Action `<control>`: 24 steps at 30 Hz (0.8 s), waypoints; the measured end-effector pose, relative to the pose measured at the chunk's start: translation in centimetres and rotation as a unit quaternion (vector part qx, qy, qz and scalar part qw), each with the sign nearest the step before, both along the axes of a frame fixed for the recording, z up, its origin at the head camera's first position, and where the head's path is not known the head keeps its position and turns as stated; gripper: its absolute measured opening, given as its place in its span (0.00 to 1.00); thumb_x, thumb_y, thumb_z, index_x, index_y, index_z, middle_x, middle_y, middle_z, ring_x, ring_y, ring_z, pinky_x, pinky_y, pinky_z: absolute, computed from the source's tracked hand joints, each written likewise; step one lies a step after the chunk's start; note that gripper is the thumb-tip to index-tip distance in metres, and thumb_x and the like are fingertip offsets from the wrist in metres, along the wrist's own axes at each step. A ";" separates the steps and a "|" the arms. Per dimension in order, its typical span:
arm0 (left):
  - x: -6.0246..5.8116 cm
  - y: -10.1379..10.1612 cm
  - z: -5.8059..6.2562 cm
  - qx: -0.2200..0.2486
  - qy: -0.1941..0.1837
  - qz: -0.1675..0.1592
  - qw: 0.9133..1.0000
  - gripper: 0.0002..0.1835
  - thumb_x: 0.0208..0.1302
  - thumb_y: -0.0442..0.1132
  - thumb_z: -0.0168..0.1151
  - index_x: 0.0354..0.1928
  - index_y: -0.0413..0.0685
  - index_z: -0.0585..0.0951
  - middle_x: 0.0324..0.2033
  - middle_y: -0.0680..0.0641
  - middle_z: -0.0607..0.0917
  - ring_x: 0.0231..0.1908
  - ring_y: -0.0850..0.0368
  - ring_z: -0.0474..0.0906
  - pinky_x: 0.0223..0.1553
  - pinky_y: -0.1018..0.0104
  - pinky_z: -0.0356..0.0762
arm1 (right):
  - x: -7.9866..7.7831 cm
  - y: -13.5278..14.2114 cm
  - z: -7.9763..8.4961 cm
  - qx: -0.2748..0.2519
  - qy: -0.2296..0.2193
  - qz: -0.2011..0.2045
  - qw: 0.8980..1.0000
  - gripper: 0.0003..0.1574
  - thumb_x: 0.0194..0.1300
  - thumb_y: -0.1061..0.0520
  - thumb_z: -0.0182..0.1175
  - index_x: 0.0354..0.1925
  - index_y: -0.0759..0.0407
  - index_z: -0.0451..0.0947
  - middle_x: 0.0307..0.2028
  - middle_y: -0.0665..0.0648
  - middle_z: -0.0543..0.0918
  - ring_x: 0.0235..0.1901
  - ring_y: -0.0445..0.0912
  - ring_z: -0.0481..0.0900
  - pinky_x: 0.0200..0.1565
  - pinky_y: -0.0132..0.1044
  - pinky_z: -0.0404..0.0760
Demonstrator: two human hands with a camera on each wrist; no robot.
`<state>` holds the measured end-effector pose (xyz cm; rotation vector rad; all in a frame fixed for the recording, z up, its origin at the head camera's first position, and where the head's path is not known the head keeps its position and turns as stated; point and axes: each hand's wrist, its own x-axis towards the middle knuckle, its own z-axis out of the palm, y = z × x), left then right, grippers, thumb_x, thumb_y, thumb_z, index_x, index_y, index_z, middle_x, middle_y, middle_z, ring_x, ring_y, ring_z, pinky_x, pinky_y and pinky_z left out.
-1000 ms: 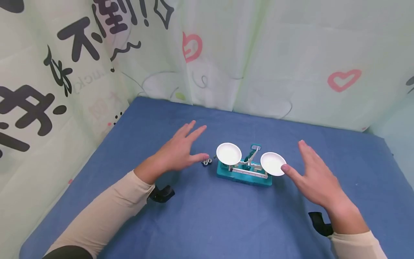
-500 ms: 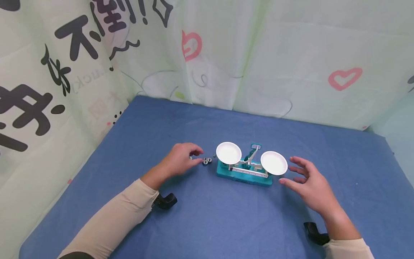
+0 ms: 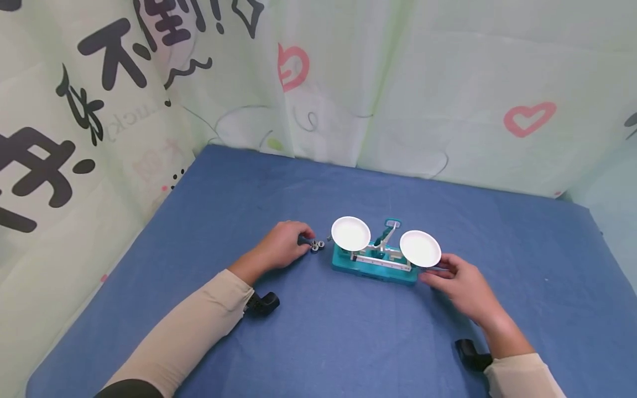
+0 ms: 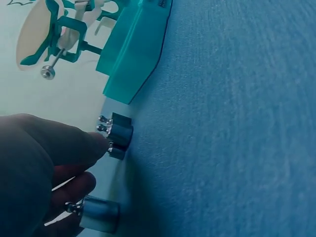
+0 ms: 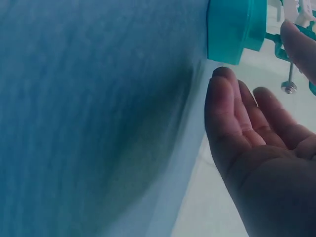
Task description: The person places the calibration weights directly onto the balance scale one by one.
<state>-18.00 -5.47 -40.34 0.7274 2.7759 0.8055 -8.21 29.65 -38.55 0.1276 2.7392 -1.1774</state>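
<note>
A small teal balance scale (image 3: 375, 266) with two white pans stands mid-table. Left of it, several small metal weights (image 3: 317, 246) sit close together, each topped by a knob. My left hand (image 3: 286, 243) is over them; in the left wrist view its thumb tip (image 4: 101, 144) overlaps their knobs. A larger metal weight (image 4: 100, 215) stands just beyond, its knob close to the other fingers. My right hand (image 3: 465, 284) reaches beside the scale's right end, below the right pan (image 3: 420, 249). In the right wrist view its bent fingers (image 5: 222, 101) are spread around nothing.
A blue cloth (image 3: 318, 337) covers the table. A pale printed curtain (image 3: 423, 99) hangs along the back and left sides. The left pan (image 3: 350, 233) stands close beside the weights. An adjusting screw (image 4: 48, 72) juts from the scale's left end.
Both hands have lowered. My left hand has come right to the weights, its fingers curling in. My right hand has moved left to the scale's right end. The scale stays in place.
</note>
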 end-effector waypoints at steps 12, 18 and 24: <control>-0.4 0.4 -1.1 0.001 -0.010 0.019 1.000 0.07 0.64 0.33 0.67 0.43 0.45 0.83 0.40 0.48 0.85 0.46 0.50 0.79 0.54 0.53 0.72 | -0.5 -0.6 -0.4 -0.015 -0.019 0.007 1.000 0.35 0.65 0.51 0.69 0.60 0.73 0.73 0.55 0.71 0.79 0.54 0.61 0.78 0.46 0.42 0.79; -0.5 0.4 -1.2 -0.002 -0.011 0.025 1.000 0.05 0.65 0.33 0.67 0.41 0.46 0.83 0.38 0.49 0.84 0.43 0.51 0.77 0.50 0.53 0.72 | -0.9 -0.6 -0.7 -0.024 -0.030 0.008 0.999 0.34 0.64 0.53 0.69 0.58 0.75 0.73 0.52 0.70 0.81 0.47 0.55 0.80 0.43 0.41 0.79; -0.5 0.4 -1.3 0.005 -0.009 0.023 1.000 0.04 0.65 0.33 0.66 0.39 0.47 0.82 0.36 0.50 0.83 0.40 0.52 0.75 0.48 0.54 0.72 | -1.1 -0.7 -0.8 -0.020 -0.032 0.005 0.999 0.33 0.64 0.54 0.70 0.57 0.76 0.73 0.48 0.69 0.82 0.40 0.51 0.81 0.40 0.41 0.79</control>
